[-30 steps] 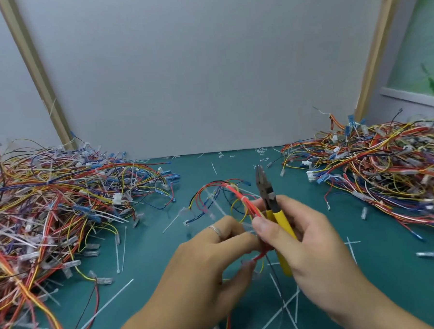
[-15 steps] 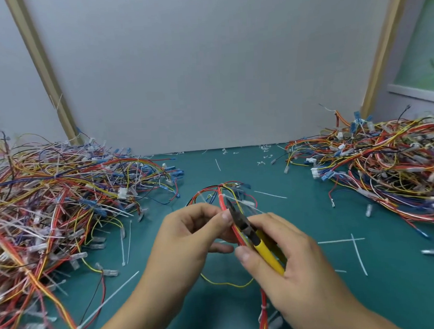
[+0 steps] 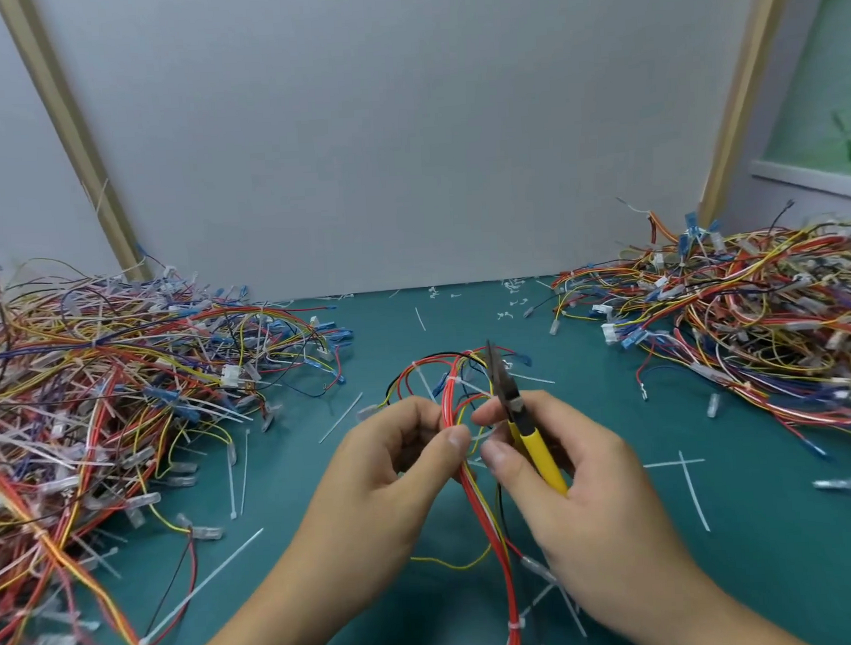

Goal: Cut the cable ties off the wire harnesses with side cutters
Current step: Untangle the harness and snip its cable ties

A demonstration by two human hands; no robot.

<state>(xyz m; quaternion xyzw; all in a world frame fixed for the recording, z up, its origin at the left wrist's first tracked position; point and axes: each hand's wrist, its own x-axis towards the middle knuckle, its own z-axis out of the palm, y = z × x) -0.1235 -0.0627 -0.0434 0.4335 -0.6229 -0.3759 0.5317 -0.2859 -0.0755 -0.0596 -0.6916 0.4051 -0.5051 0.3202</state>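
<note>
Wire harnesses [image 3: 96,389] in red, yellow and blue sit heaped in a big tangle on the left of our green table mat [image 3: 297,457]. Moving in, our left hand [image 3: 392,472] pinches a red-and-yellow wire harness [image 3: 448,405] between thumb and fingers, held just above the mat at centre. A thin white cable tie [image 3: 454,381] wraps it above our grip. Our right hand [image 3: 585,501] curls round the yellow-handled side cutters [image 3: 539,452], dark tips pointing up beside the wires. Further right lie cut white tie strips [image 3: 691,491], then a second tangled wire heap [image 3: 759,334]
</note>
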